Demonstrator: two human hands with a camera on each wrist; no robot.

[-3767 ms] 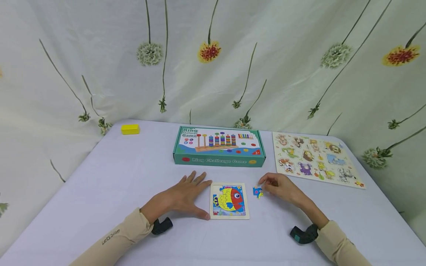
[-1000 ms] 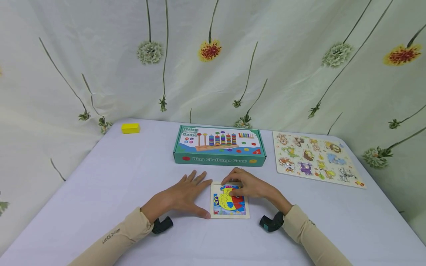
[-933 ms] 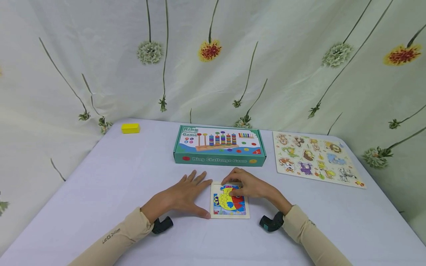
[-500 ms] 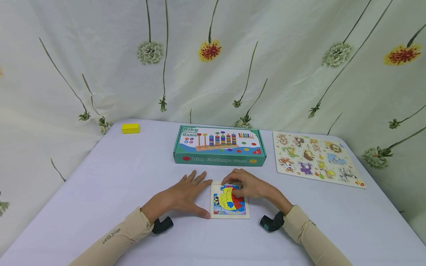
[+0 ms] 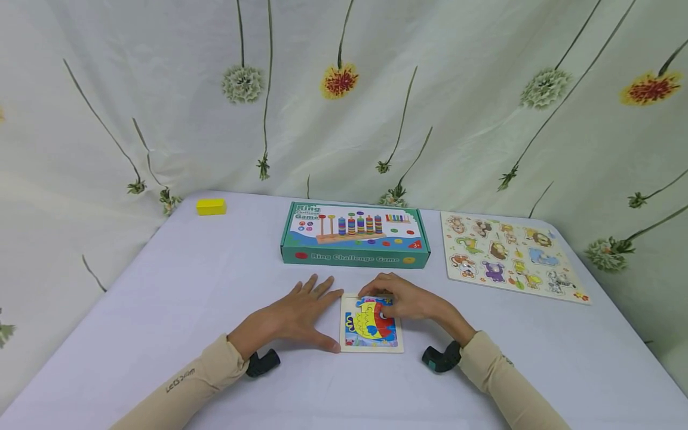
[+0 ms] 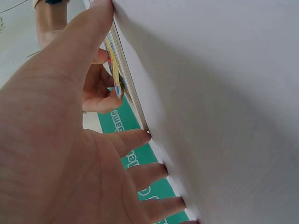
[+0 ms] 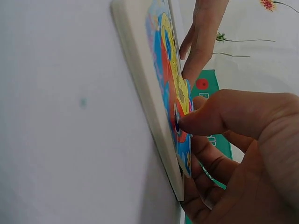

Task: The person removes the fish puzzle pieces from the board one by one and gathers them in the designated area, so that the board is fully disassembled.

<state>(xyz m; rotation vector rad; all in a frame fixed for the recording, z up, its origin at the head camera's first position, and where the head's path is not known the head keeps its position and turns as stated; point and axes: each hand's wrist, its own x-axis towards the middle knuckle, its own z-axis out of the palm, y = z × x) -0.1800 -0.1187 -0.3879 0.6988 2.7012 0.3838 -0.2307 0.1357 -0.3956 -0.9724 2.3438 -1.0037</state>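
A small fish jigsaw puzzle point(image 5: 367, 322) lies in a pale square tray point(image 5: 372, 350) on the white table. My left hand point(image 5: 292, 318) rests with spread fingers at its left side, thumb and index fingertip touching the tray's edge. Over the upper right corner, my right hand point(image 5: 404, 300) pinches puzzle pieces. In the right wrist view its thumb presses near the fish's eye, with fingers behind the far edge. The gripped blue-and-red puzzle pieces point(image 7: 184, 157) tilt up out of the tray there. How many pieces are lifted is hard to tell.
A green Ring Challenge Game box point(image 5: 355, 258) stands behind the hands. To the right lies an animal peg puzzle board point(image 5: 510, 257). A yellow block point(image 5: 211, 207) sits at the table's far left. Black wrist cameras point(image 5: 441, 358) hang under both wrists.
My right hand has moved left from a loose blue piece beside the tray onto the puzzle; that piece no longer lies there. Lately its thumb has shifted slightly right. The left hand stays put.
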